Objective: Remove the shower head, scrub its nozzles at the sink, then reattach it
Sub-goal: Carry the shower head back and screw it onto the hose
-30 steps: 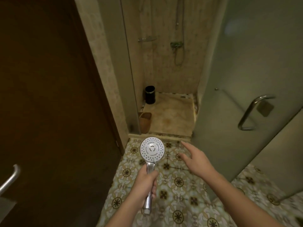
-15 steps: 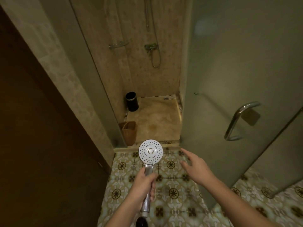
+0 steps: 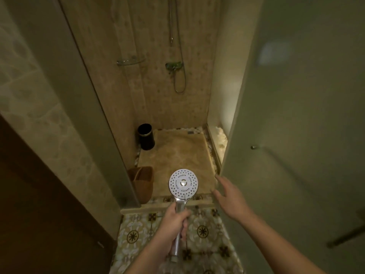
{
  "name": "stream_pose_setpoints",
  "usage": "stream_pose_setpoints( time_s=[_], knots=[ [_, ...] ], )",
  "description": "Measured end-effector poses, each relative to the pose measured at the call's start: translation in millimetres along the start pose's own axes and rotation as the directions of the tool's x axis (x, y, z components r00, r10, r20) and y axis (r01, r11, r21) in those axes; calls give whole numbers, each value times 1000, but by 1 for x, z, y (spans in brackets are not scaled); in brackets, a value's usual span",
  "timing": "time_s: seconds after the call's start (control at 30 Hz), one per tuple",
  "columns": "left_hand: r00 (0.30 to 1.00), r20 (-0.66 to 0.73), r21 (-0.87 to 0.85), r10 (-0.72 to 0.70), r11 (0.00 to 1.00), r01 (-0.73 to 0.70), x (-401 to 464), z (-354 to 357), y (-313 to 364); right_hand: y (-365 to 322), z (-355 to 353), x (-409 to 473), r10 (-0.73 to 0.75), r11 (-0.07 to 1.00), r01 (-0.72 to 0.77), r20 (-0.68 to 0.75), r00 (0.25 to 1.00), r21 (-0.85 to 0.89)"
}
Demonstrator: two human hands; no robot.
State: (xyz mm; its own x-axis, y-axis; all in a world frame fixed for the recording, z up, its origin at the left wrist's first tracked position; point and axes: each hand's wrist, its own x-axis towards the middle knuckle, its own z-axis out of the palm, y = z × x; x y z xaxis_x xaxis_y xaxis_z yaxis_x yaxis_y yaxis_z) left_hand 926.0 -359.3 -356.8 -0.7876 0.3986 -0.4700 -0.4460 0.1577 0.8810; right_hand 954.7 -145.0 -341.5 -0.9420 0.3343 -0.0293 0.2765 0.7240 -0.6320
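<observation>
My left hand [image 3: 173, 224] grips the chrome handle of the detached shower head [image 3: 183, 183], whose round white nozzle face points up toward me at the shower threshold. My right hand [image 3: 229, 196] is open with fingers spread, reaching beside the edge of the frosted glass shower door [image 3: 296, 115]; I cannot tell if it touches the glass. Inside the stall, the shower hose [image 3: 180, 80] hangs in a loop below the green-tarnished mixer valve [image 3: 174, 66], and the riser rail [image 3: 171, 20] runs up the back wall.
A black cylindrical bin [image 3: 146, 137] stands in the stall's left back corner. A brown woven basket [image 3: 142, 182] sits by the left glass panel [image 3: 94, 95]. A small wall shelf [image 3: 130, 61] hangs left of the valve. A raised curb [image 3: 158, 207] separates patterned floor tiles [image 3: 203, 232] from the stall.
The view has moved forward to the shower threshold. The shower head and both hands now sit over the curb, and my right hand has come up to the glass door's edge.
</observation>
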Motion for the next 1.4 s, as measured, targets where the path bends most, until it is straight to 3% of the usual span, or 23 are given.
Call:
stream_pose_setpoints(
  time_s=[0.27, 0.5, 0.7, 1.07, 1.4],
  knots=[
    [998, -3, 66, 68, 996, -67, 107, -52, 78, -49, 11, 129, -13, 999, 13, 11, 1000, -39],
    [999, -17, -9, 51, 999, -52, 197, -72, 125, -54, 17, 239, -71, 997, 71, -8, 997, -30],
    [999, -42, -5, 16, 1000, -16, 295, -71, 164, -48, 19, 344, -100, 990, 108, -82, 992, 94],
    [989, -147, -16, -32, 999, 30, 457, -67, 260, -31, -7, 548, -157, 987, 157, -9, 988, 44],
    [994, -104, -35, -34, 999, 30, 574, -57, 313, -18, -13, 669, -166, 985, 167, -26, 986, 42]
  ],
)
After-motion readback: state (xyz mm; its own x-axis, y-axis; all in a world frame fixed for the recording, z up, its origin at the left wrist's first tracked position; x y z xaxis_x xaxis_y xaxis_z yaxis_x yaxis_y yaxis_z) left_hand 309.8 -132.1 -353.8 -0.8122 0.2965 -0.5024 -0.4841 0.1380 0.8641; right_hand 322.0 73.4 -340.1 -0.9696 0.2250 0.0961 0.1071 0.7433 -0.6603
